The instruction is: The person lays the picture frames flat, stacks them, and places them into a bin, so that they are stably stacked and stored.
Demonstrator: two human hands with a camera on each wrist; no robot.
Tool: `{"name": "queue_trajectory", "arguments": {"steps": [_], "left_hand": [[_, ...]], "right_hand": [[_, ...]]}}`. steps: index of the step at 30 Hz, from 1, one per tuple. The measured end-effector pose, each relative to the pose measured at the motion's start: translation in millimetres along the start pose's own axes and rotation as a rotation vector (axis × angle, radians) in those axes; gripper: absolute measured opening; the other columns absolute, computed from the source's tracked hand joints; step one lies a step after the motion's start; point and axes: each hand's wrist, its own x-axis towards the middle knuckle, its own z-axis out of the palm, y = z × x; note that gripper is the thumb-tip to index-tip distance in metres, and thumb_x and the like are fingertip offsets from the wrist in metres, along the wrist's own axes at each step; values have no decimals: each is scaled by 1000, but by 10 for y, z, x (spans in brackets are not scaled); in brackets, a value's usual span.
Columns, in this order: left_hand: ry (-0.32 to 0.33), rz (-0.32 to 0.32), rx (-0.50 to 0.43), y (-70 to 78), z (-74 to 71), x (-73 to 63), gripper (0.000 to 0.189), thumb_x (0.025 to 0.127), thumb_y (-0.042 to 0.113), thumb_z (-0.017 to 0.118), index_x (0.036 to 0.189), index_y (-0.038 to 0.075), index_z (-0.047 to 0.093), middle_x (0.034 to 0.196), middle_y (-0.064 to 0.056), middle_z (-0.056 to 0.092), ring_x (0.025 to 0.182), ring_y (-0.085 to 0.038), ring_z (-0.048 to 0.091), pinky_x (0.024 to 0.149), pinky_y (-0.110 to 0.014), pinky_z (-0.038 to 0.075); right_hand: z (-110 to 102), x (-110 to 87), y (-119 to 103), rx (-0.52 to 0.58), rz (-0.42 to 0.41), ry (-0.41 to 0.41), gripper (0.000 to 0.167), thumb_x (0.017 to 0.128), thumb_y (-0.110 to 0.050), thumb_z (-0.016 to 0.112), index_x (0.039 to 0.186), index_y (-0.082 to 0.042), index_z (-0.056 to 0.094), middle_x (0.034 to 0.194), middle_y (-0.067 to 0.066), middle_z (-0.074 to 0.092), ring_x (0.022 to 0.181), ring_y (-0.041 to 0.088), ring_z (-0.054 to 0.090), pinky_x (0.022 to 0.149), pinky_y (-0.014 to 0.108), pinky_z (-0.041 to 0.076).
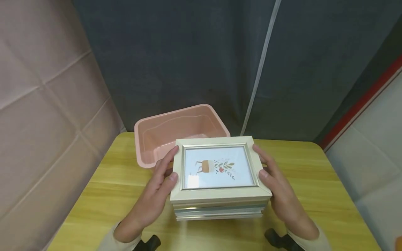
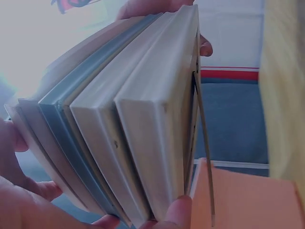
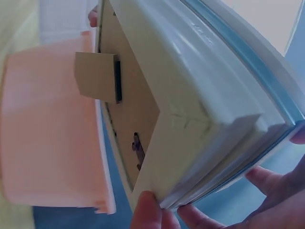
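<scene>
Both hands grip a stack of several picture frames from its two short ends, above the table. The top picture frame is cream with a gold inner edge, and its print shows a potted plant lying sideways. My left hand holds the left end, its thumb at the top frame's edge. My right hand holds the right end likewise. Lower in the stack, a blue frame lies among pale ones. The bottom frame's brown backing is exposed, and its stand flap sticks out.
A pink plastic bin stands behind the stack at the back of the wooden table; the stack overlaps its front right in the head view. A dark curtain hangs behind, with pale cloth along the left.
</scene>
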Motion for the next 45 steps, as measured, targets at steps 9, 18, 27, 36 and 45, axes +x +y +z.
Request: {"name": "queue_trajectory", "arguments": {"steps": [9,18,27,36,45], "left_hand": [[1,4,-58,269,-152,189,58,115,21,35,169,35,20,161,-10,34,130,-34,55,98,-29,57],[16,-12,-62,385,-278,455,57,115,29,34,169,39,17,170,-2,25,141,-32,48,100,-21,54],[25,-72,-106,422,-422,751,59,113,38,35,169,44,15,175,4,13,144,-40,46,103,-57,56],[87,-149,-149,427,-544,1008,60,111,49,39,167,49,16,173,0,22,138,-37,55,101,-64,54],[150,-227,-182,358,-691,1237,59,110,52,40,164,56,17,163,-5,44,113,-23,69,80,-36,64]], "right_hand": [[-22,220,-256,108,-22,-1,57,110,-30,37,166,-38,31,169,5,22,149,39,23,112,74,21],[-67,492,-443,117,-52,1,56,109,-37,38,164,-41,31,160,10,33,139,41,36,106,58,35],[-88,863,-527,92,-37,-8,55,110,-34,36,165,-40,32,165,12,29,146,38,33,118,61,32],[-62,1328,-455,166,-61,-57,56,109,-34,38,165,-35,33,174,-2,19,154,33,21,123,68,18],[7,1840,-341,215,-49,-140,57,109,-41,38,166,-38,31,173,-3,23,152,27,28,123,57,26]]}}
